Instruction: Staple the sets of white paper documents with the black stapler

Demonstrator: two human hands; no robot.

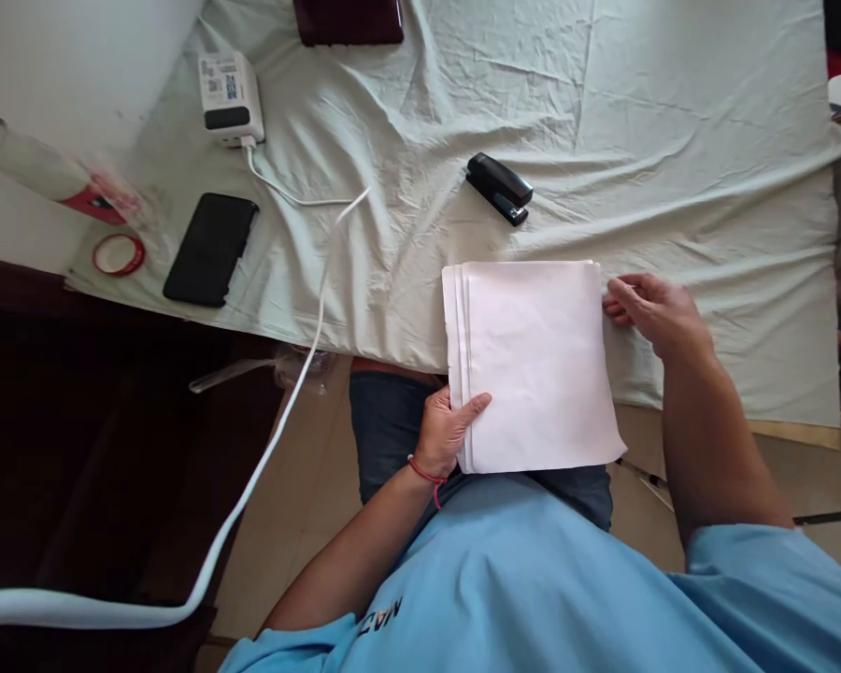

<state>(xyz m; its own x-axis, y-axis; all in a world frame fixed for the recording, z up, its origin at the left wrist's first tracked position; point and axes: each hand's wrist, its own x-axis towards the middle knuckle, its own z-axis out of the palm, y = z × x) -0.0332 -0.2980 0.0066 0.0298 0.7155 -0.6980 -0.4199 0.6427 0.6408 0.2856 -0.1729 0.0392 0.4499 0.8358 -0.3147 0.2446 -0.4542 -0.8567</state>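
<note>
A small stack of white paper sheets (536,365) spans the table's front edge and my lap. Its left edges are slightly fanned, and the lower right corner curls. My left hand (452,428) grips the stack at the lower left, thumb on top and fingers hidden underneath. Just beyond the upper right edge of the paper, my right hand (655,308) is closed with its fingers curled, and I see nothing in it. A black stapler (501,187) lies on the cloth behind the sheets.
A pale green cloth (673,187) covers the table. On the left are a black phone or its case (210,250), a red tape roll (119,254) and a white power adapter (230,98). A white cable (280,430) crosses the front edge. A dark red object (349,21) sits at the back.
</note>
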